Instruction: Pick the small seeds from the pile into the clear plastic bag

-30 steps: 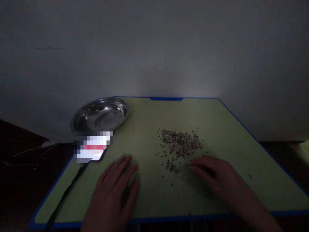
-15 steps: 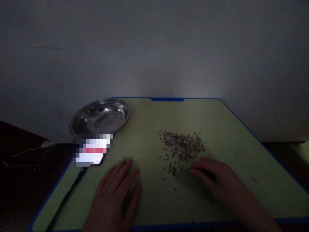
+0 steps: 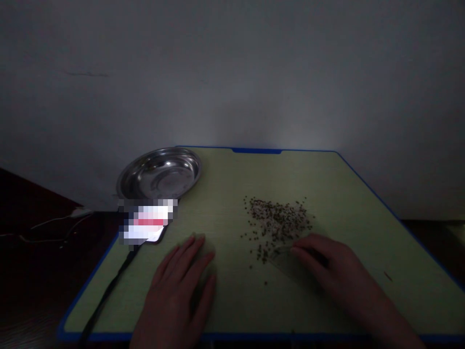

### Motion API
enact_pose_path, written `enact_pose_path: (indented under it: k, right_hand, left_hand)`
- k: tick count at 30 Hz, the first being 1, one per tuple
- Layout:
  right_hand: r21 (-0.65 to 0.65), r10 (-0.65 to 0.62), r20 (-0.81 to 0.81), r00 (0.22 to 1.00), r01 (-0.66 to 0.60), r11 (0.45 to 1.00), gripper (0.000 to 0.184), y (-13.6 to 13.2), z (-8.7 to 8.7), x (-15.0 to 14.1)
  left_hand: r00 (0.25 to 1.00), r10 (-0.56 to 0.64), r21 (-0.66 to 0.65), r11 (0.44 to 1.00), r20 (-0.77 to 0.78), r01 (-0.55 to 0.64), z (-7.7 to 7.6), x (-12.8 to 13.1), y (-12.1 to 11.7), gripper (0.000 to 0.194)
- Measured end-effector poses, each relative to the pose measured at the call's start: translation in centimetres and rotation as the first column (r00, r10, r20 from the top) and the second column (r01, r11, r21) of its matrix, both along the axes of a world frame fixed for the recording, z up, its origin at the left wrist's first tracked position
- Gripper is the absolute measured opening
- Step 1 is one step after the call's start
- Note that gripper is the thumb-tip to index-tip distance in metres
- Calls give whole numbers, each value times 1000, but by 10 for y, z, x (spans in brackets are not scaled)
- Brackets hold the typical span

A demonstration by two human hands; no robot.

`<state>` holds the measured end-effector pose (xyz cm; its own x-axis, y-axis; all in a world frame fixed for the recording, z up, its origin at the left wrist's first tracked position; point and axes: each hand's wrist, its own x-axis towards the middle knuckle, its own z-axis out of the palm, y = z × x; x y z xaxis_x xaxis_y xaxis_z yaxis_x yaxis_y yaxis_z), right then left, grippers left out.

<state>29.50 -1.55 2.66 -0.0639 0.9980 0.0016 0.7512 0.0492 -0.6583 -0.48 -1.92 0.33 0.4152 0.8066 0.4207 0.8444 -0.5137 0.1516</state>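
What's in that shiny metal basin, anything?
It looks empty: the metal basin's visible inside shows only bare, reflective metal. Its near edge is hidden behind the blurred patch.

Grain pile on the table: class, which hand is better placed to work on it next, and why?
Probably the right hand: its fingertips pinch a thin, see-through item beside the grain pile. The left hand lies palm down on the table, farther off, holding nothing visible.

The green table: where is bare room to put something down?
Bare: between the grain pile and far blue edge, and between pile and left hand. Crowded: at the pile and right hand, and far left, with basin and lit device.
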Motion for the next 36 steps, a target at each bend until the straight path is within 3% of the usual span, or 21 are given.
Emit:
enact_pose_path:
  k: [6,15,18,22,27,31,36]
  right_hand:
    - [36,-63,20,998,62,997,24,4,-1,-1]
    - [49,-197,-117,973,204,978,27,1,1,1]
    - [69,-244,-152,958,257,964,27,0,0,1]
    - [87,-290,-173,941,308,948,28,1,0,1]
    - [87,-316,-176,933,334,939,29,1,3,1]
    - [95,-276,-170,946,294,951,29,0,6,4]
    - [137,-194,-136,972,213,967,28,-4,10,11]
  left_hand:
    - [1000,10,-9,1000,1,-10,2,2,-2,32]
    - [1000,-5,2,1000,25,5,1,-1,-1,37]
    - [990,-70,-16,997,123,72,-2,-9,-14,36]
    - [951,-230,-185,945,207,269,-16,-9,-27,28]
    - [936,-254,-262,912,243,316,-33,12,11,73]
    - [921,-228,-344,877,315,335,-38,13,31,42]
    - [896,-190,-404,841,402,360,-34,14,6,29]
